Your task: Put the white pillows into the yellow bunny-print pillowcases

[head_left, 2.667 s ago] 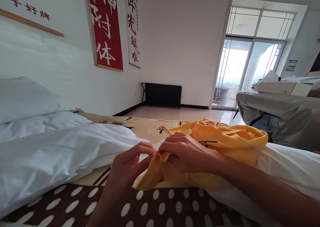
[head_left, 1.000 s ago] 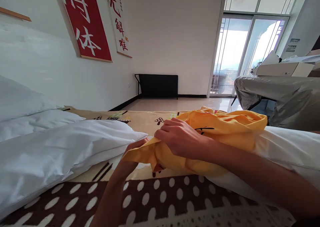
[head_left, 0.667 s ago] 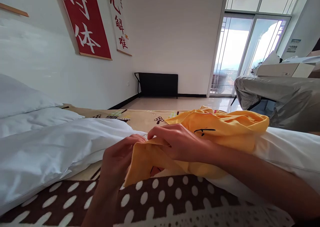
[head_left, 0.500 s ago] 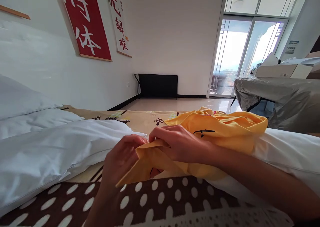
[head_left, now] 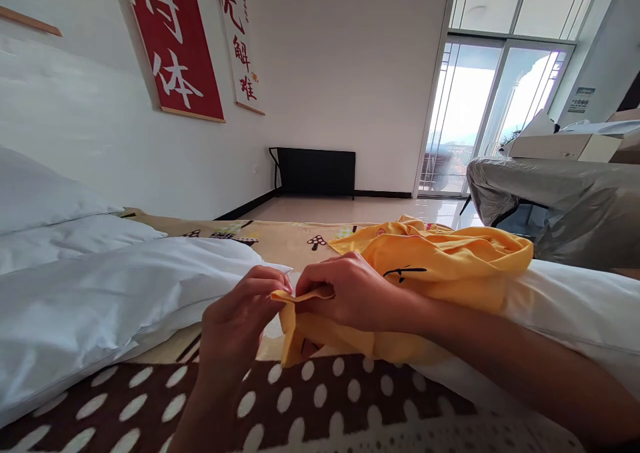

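A yellow pillowcase with dark printed lines lies bunched over a white pillow on the right side of the bed. My right hand is closed on the edge of its fabric, with the knuckles up and the fingertips curled out of sight. Just left of it, my left hand pinches the same edge, its thumb partly behind the cloth. Between and below the two hands, a loose flap of the yellow fabric hangs down. The fingertips of both hands are close together.
White pillows are piled at the left. Under my arms lies a brown blanket with white dots, and beyond it a beige patterned sheet. A black panel leans by the far wall. Plastic-covered furniture bearing boxes stands at right.
My left hand has turned and its fingers have come up to the fabric edge. The yellow flap has swung from pointing left to hanging nearly straight down. My right hand has barely shifted.
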Demonstrator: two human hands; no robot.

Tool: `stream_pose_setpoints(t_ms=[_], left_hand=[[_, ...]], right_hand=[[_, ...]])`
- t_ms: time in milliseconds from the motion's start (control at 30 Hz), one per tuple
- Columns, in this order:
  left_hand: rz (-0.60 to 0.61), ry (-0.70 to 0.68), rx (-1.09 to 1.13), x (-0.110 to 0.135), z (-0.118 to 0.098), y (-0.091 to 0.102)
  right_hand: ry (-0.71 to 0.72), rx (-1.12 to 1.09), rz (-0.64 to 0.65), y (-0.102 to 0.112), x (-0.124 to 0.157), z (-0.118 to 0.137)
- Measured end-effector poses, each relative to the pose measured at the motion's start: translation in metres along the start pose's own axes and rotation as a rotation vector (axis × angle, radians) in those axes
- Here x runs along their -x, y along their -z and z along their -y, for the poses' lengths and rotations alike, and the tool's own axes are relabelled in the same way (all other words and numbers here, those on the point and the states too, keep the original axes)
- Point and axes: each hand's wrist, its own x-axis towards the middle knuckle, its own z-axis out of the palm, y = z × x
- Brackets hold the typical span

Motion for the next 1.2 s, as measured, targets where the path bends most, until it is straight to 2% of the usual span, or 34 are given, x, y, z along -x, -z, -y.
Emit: stream_pose_setpoints(t_ms=[100,333,400,467,533,633,667,733,833,900,967,1100,1200], left_hand=[[-0.002,0.001,-0.028,0.002,-0.003,-0.002],[-0.048,0.035,-0.130,0.012,-0.009,-0.022],[-0.113,0.108,-0.162,0.015,-0.009,-0.029],[-0.213,0.195,-0.147,0.016,-0.010,-0.033],[-0.221,0.174,-0.061,0.014,-0.009,-0.033],[-0.010,0.027,0.065,0.010,-0.004,-0.029],[0.017,0.001,0.059,0.010,-0.001,-0.029],[-0.081,0.046,-0.026,0.011,0.005,-0.031],[-0.311,0.247,-0.188,0.016,0.011,-0.036],[-0.372,0.341,-0.233,0.017,0.013,-0.037],[-0.351,0.360,-0.225,0.016,0.012,-0.034],[-0.212,0.379,-0.178,0.013,0.011,-0.030],[-0.217,0.372,-0.212,0.013,0.011,-0.033]], right_hand=[[-0.072,-0.066,0.004,0.001,-0.003,0.003],[-0.196,-0.027,0.163,0.014,-0.006,0.010],[-0.233,-0.013,0.164,0.013,-0.005,0.009],[-0.246,-0.015,0.117,0.011,-0.005,0.005],[-0.247,-0.020,0.017,0.012,-0.006,0.000],[-0.270,-0.011,-0.149,0.017,-0.009,-0.006],[-0.281,-0.006,-0.189,0.018,-0.010,-0.008],[-0.287,0.005,-0.233,0.019,-0.011,-0.009],[-0.231,0.042,-0.214,0.013,-0.009,-0.008],[-0.193,0.072,-0.191,0.009,-0.007,-0.007],[-0.173,0.087,-0.184,0.007,-0.005,-0.007],[-0.154,0.092,-0.159,0.010,-0.005,-0.006],[-0.090,0.156,-0.125,0.013,-0.005,-0.005]])
